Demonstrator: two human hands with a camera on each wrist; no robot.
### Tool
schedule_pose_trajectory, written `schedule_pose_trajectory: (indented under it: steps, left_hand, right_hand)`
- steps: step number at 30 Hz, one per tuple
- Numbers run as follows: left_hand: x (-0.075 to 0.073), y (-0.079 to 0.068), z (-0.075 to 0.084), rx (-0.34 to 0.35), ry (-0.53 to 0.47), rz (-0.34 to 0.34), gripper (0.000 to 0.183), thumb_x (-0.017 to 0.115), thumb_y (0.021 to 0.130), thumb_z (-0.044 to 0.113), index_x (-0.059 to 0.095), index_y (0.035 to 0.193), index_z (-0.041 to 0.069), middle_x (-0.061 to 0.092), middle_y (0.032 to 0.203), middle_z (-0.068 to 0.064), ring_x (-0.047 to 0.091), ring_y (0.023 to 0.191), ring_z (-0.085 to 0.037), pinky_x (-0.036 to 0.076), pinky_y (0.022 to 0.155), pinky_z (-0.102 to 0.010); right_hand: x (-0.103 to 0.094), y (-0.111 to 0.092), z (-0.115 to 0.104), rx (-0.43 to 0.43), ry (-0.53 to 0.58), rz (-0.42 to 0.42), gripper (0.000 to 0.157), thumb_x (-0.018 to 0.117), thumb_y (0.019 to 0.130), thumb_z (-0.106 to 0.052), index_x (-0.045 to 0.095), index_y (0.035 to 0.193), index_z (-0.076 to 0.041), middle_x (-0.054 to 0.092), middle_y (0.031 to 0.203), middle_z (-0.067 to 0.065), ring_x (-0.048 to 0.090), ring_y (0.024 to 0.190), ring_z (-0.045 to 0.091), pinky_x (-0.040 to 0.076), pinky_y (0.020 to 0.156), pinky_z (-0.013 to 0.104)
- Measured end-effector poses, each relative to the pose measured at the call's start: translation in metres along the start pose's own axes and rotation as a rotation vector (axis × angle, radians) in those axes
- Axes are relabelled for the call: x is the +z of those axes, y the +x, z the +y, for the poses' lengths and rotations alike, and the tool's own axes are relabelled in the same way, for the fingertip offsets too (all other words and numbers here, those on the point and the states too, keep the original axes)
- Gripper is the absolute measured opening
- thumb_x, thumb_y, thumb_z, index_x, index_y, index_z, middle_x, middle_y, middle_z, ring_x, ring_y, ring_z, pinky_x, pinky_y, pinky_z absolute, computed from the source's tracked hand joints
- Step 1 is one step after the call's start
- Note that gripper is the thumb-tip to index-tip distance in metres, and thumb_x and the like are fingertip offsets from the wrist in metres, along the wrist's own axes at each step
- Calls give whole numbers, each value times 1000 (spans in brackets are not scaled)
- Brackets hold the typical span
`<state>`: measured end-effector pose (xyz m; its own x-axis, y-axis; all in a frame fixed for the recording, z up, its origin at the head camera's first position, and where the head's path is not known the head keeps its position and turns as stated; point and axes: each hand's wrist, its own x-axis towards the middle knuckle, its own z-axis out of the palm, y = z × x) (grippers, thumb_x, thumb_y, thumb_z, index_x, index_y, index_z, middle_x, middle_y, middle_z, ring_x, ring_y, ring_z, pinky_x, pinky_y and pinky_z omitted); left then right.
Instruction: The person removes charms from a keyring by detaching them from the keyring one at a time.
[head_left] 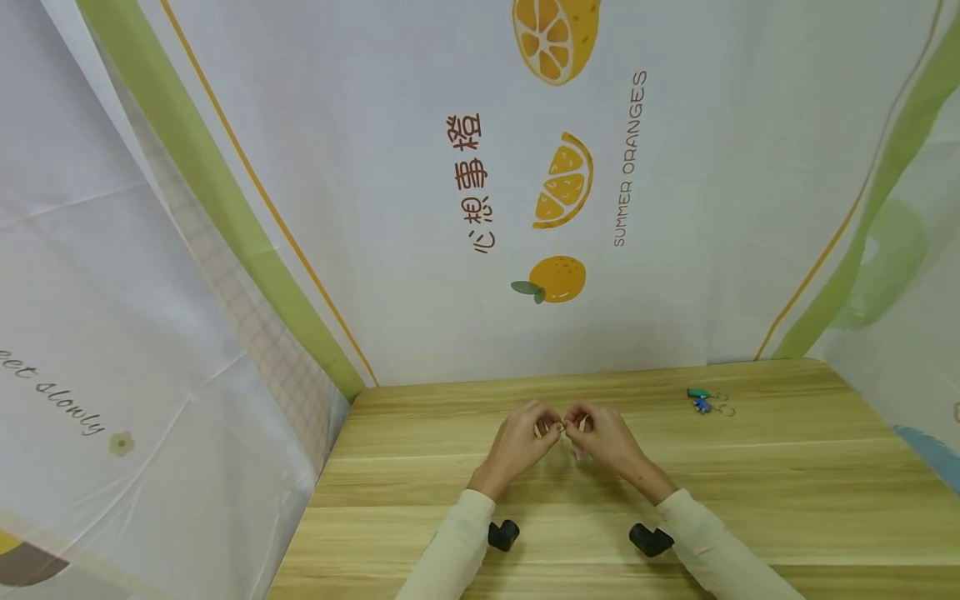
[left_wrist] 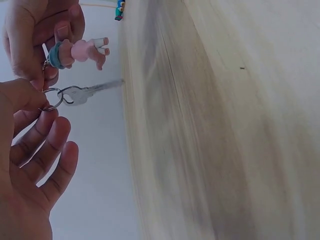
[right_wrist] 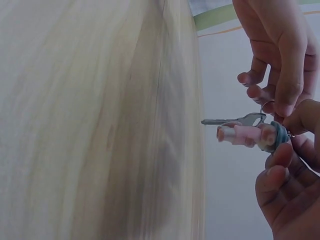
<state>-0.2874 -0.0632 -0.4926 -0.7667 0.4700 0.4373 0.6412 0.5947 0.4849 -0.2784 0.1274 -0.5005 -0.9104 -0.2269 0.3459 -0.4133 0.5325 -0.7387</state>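
In the head view my left hand and right hand meet over the middle of the table, fingertips nearly together. Thumb and index finger of the left hand pinch a metal key ring, its other fingers loosely spread. From that ring a silver key points out toward the tabletop. My right hand pinches the small chain end of a figurine charm, which has a pink body and a teal hat. The charm lies beside the key in the right wrist view. Fingers partly hide where the chain and ring come together.
Toward the back right of the wooden table lie a green keychain and a blue keychain, each with a ring. A white printed cloth rises behind the table. Black wrist devices show beside both sleeves.
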Motion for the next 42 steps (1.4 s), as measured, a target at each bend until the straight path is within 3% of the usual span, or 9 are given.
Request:
schedule_pose_trajectory:
  steps: [21, 34, 42]
  left_hand:
    - [3, 1, 3, 12, 67, 58, 3, 65, 95, 16, 68, 95, 16, 67, 88, 4, 56, 74, 1, 44, 62, -9]
    - [0, -1, 4, 23, 72, 100, 5, 62, 97, 21, 67, 96, 19, 61, 83, 10, 53, 69, 1, 41, 57, -10]
    - [0, -2, 3, 19, 51, 88, 7, 61, 98, 22, 67, 97, 19, 61, 86, 9, 57, 73, -3, 43, 59, -10]
  right_hand:
    - [0, -2, -3, 26, -27, 17, 6, 64, 93, -12, 67, 94, -17, 65, 79, -5, 50, 48, 6, 41, 42, 24]
    - [-2, -3, -4, 80, -2, -67, 6, 61, 96, -17, 66, 95, -13, 69, 86, 7, 56, 45, 13, 41, 44, 25]
    - [-2, -3, -4, 88, -40, -43, 4, 63, 95, -17, 66, 94, -16, 66, 79, -3, 53, 45, 9, 41, 44, 25]
